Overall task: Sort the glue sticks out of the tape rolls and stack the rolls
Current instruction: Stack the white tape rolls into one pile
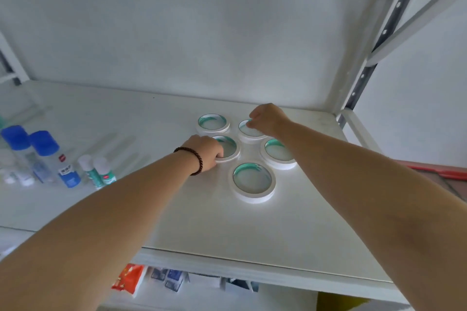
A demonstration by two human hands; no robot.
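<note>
Five tape rolls flat on shelf, glue sticks apart. Stacking stage: left hand gripping centre roll, right hand pinching far roll. Next: lift, centre, lower squarely.

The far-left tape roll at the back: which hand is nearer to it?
Left. The left hand grips the roll just in front of the far-left tape roll; the right hand is off to its right.

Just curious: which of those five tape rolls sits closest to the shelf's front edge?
The big-looking roll lying alone in front, untouched by either hand. The other four sit behind it, nearer the back wall.
</note>
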